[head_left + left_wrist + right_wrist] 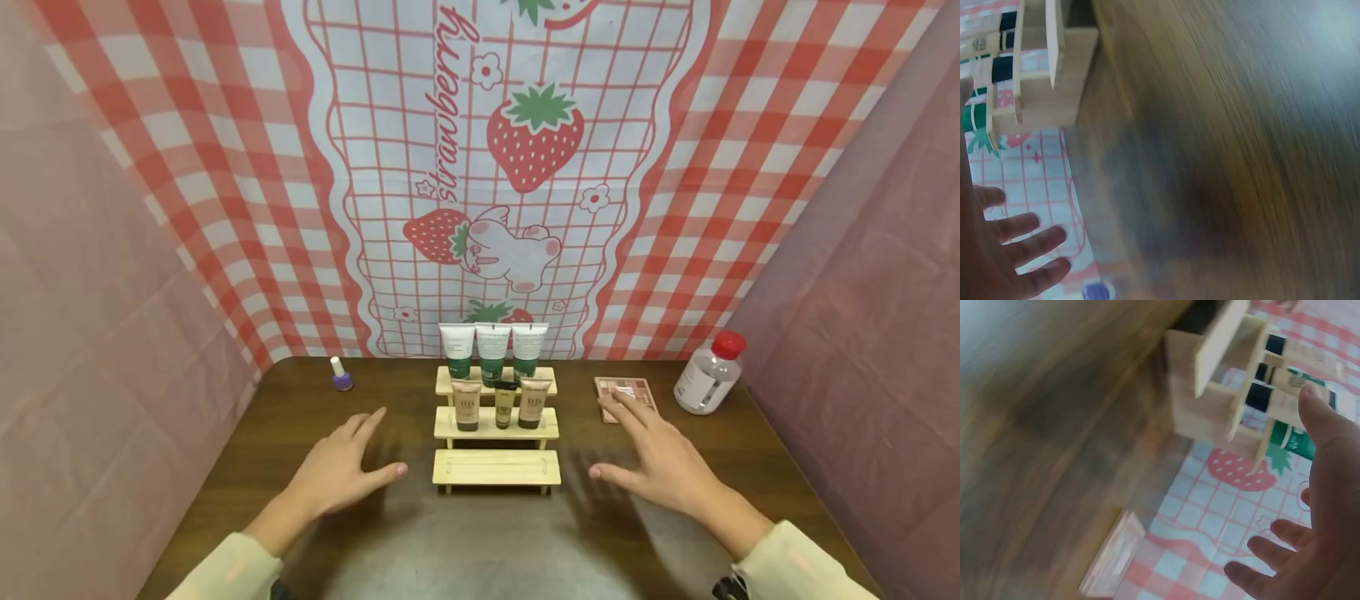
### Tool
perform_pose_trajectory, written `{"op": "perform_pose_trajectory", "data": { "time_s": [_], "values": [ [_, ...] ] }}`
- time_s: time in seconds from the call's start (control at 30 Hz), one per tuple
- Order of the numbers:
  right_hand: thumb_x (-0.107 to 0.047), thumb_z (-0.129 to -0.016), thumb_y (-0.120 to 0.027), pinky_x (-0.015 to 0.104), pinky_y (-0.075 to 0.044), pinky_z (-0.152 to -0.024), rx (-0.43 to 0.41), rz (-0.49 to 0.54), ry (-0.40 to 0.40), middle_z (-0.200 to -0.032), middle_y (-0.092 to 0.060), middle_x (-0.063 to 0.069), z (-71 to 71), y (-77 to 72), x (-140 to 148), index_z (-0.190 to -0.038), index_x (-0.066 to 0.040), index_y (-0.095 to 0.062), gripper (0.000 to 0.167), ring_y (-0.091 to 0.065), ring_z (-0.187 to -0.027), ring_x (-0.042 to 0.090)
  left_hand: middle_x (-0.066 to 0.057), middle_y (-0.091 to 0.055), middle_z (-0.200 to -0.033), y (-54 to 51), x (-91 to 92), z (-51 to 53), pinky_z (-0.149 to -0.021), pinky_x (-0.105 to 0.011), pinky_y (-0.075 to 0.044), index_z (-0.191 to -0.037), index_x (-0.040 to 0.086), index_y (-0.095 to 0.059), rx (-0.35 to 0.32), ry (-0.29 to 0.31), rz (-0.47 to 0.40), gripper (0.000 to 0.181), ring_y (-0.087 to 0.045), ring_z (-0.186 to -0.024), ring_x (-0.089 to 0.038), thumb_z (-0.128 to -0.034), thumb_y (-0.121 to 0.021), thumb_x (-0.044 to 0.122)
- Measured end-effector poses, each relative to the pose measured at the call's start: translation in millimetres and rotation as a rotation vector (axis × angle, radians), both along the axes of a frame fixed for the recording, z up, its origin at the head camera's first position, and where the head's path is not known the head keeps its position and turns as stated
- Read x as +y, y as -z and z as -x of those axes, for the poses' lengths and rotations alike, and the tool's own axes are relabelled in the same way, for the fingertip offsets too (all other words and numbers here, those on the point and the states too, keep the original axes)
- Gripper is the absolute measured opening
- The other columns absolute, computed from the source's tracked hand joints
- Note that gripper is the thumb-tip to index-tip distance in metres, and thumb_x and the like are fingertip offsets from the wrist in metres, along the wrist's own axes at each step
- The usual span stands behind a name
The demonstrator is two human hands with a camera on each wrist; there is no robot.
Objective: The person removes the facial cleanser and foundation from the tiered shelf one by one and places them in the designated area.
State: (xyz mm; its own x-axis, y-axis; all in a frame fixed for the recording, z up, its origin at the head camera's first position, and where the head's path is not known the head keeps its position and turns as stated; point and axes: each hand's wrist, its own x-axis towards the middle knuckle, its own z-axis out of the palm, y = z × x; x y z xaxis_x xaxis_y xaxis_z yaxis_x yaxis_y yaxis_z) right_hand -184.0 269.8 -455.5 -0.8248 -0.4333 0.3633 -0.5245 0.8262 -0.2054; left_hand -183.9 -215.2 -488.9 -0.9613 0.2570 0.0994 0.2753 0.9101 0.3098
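A light wooden three-step rack [497, 468] stands mid-table. Its top step bears three white-and-green tubes [492, 354]; the middle step bears two beige tubes [467, 406] with a smaller gold tube [504, 406] between them. The lowest step holds nothing. Left of the rack, my left hand [333, 471] hovers with fingers spread, touching nothing. My right hand [663, 458] hovers to the right, fingers spread and empty, its fingertips overlapping the near part of a palette [626, 390] in the head view. Both hands [1004, 256] [1329, 531] also appear in the wrist views, holding nothing.
A purple nail polish bottle [342, 380] with a white cap stands at the back left of the brown table [405, 542]. At the back right is a clear bottle [705, 382] with a red lid. A strawberry-patterned checked cloth [630, 125] hangs behind; pinkish cloth covers both sides.
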Motion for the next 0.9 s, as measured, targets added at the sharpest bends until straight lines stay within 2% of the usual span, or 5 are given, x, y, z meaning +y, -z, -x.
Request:
{"op": "perform_pose_trajectory", "data": {
  "time_s": [0.17,0.37,0.57,0.73,0.9],
  "values": [
    [-0.05,-0.08,-0.086,0.06,-0.05,-0.103,-0.116,0.209,-0.044,-0.146,-0.057,0.011,10.3,-6.5,-20,-0.147,-0.015,-0.052,0.083,-0.055,-0.132,0.036,-0.015,-0.064,-0.136,0.8,19.4,3.8,-0.092,-0.051,-0.058,-0.149,0.01,-0.051,-0.193,-0.079,-0.322,0.081,-0.067,-0.111,-0.032,-0.0922,-0.063,0.066],
    [-0.032,-0.082,-0.088,0.049,-0.061,-0.086,-0.234,0.431,-0.074,-0.124,-0.069,0.011,35.3,-10.5,-45,-0.133,-0.009,-0.062,0.062,-0.067,-0.11,0.028,-0.015,-0.073,-0.107,11.7,39.3,14.4,-0.062,-0.037,-0.059,-0.131,-0.004,-0.062,-0.4,-0.121,-0.697,0.046,-0.07,-0.076,-0.026,-0.0977,-0.07,0.027],
    [-0.025,-0.085,-0.086,0.053,-0.06,-0.09,-0.367,0.576,-0.071,-0.122,-0.071,0.016,52.0,-10.0,-65,-0.129,-0.006,-0.063,0.053,-0.069,-0.11,0.036,-0.023,-0.072,-0.111,27.2,48.9,21.2,-0.058,-0.037,-0.062,-0.132,-0.01,-0.057,-0.556,-0.141,-0.884,0.048,-0.071,-0.074,-0.024,-0.0949,-0.07,0.016],
    [-0.02,-0.084,-0.086,0.049,-0.062,-0.088,-0.398,0.62,-0.072,-0.117,-0.07,0.017,55.7,-6.4,-77,-0.128,-0.002,-0.062,0.053,-0.071,-0.106,0.038,-0.017,-0.074,-0.099,33.5,52.3,20.6,-0.062,-0.035,-0.063,-0.133,-0.012,-0.056,-0.603,-0.124,-0.967,0.052,-0.07,-0.073,-0.02,-0.0907,-0.074,0.011],
    [-0.019,-0.085,-0.085,0.043,-0.063,-0.083,-0.402,0.642,-0.067,-0.106,-0.073,0.012,55.6,-1.8,-85,-0.117,-0.006,-0.066,0.039,-0.073,-0.096,0.029,-0.009,-0.074,-0.09,36.4,57.8,18.1,-0.061,-0.032,-0.062,-0.13,-0.014,-0.056,-0.633,-0.085,-1.002,0.049,-0.07,-0.073,-0.019,-0.088,-0.075,0.002]
  ]
}}
